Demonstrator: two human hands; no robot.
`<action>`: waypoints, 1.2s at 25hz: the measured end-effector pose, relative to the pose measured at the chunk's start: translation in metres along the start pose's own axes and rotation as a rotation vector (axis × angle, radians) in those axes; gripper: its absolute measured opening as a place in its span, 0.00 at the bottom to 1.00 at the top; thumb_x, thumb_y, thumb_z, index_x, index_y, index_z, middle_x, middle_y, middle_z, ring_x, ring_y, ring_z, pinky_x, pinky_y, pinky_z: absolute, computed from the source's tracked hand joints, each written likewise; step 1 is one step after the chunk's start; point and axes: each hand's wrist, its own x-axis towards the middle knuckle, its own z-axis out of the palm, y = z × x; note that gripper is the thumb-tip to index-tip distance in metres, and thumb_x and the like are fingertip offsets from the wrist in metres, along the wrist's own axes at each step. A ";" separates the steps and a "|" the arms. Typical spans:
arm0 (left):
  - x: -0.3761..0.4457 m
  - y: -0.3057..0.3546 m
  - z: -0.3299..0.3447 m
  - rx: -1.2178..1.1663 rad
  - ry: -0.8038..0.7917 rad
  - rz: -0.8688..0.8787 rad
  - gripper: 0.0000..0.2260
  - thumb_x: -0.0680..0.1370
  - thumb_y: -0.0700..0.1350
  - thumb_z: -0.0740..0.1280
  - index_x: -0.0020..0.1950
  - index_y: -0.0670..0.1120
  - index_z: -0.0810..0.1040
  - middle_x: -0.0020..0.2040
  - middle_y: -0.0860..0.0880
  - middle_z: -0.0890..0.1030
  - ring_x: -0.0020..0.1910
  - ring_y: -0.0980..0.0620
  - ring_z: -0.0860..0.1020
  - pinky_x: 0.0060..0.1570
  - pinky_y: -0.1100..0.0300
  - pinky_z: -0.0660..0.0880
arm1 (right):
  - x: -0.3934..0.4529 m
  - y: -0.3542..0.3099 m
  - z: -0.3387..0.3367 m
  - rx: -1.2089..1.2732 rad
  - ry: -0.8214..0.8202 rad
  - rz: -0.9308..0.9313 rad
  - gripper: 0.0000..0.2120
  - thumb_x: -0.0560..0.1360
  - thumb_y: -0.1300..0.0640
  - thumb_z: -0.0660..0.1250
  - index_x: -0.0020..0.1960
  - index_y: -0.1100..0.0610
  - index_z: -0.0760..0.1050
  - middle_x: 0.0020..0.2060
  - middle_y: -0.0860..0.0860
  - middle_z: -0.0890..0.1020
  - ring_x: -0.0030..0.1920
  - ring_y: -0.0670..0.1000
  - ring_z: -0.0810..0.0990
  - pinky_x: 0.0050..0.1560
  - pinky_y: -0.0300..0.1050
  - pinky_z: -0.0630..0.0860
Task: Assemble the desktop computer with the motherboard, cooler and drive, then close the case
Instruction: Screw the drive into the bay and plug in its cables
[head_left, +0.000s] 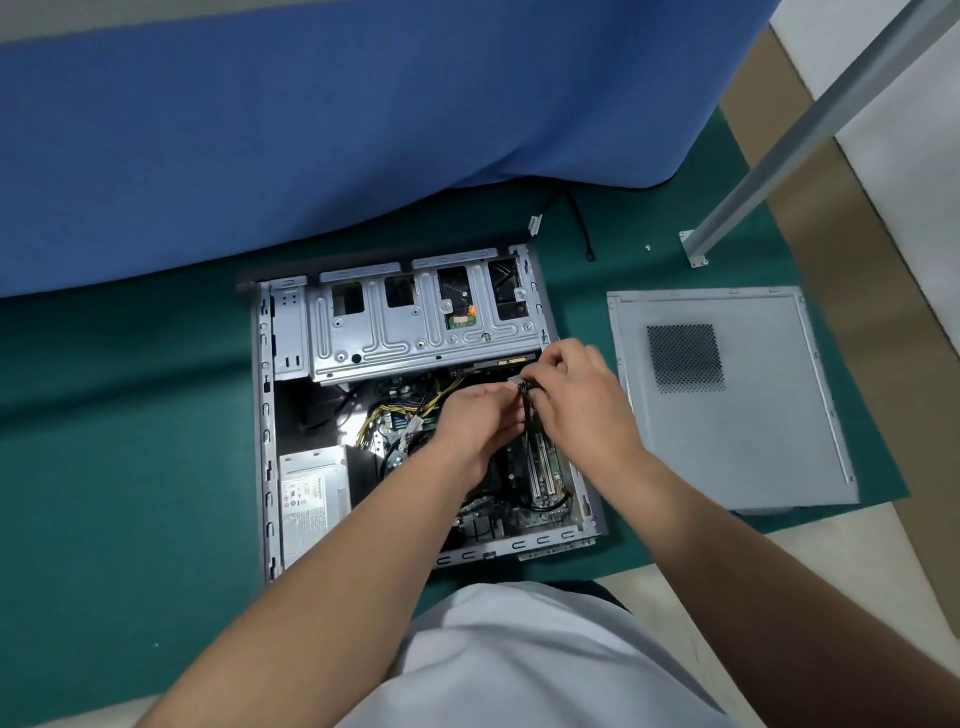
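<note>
Nearest, the person's white garment (519, 660) fills the bottom of the view, and both forearms reach forward over the open computer case (262, 415), which lies on its side on the green mat (119, 441) on the floor; over the case's middle-right the two hands meet around a bundle of black cables (525, 410); the left hand (475, 423) has its fingers curled about the bundle from the left, its grip closed on the wires; the right hand (576, 395), just beside it and touching the same bundle, pinches the pale connector (515, 383) at the cable's upper end between thumb and fingertips; under the hands lies the motherboard (524, 499) with its slots, with yellow wiring (384, 410) to the left; the power supply (311, 493) sits in the case's near-left corner; beyond the hands, the metal drive cage (415, 332) spans the far end of the case; the removed side panel (753, 415) lies flat on the mat well to the right, apart from the case; farthest, a blue cloth (311, 130) hangs behind.
</note>
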 end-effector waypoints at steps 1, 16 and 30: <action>0.001 0.001 0.003 -0.001 0.006 0.002 0.06 0.83 0.39 0.65 0.50 0.44 0.82 0.35 0.50 0.82 0.34 0.54 0.80 0.45 0.58 0.80 | 0.004 0.004 0.003 -0.004 0.023 -0.021 0.11 0.77 0.61 0.70 0.58 0.56 0.83 0.54 0.53 0.77 0.55 0.56 0.75 0.53 0.54 0.77; 0.014 -0.005 -0.014 0.770 0.278 0.598 0.04 0.81 0.47 0.69 0.48 0.49 0.81 0.42 0.54 0.81 0.42 0.55 0.76 0.43 0.60 0.73 | 0.021 0.019 0.025 0.097 0.107 -0.081 0.05 0.78 0.63 0.71 0.52 0.61 0.84 0.46 0.55 0.76 0.48 0.56 0.74 0.41 0.55 0.78; 0.043 0.021 -0.042 1.626 0.333 0.849 0.38 0.79 0.69 0.56 0.84 0.51 0.55 0.84 0.51 0.54 0.83 0.52 0.46 0.81 0.47 0.44 | 0.020 0.018 0.022 0.106 0.099 -0.091 0.05 0.79 0.64 0.69 0.52 0.62 0.83 0.47 0.54 0.77 0.49 0.56 0.74 0.45 0.53 0.77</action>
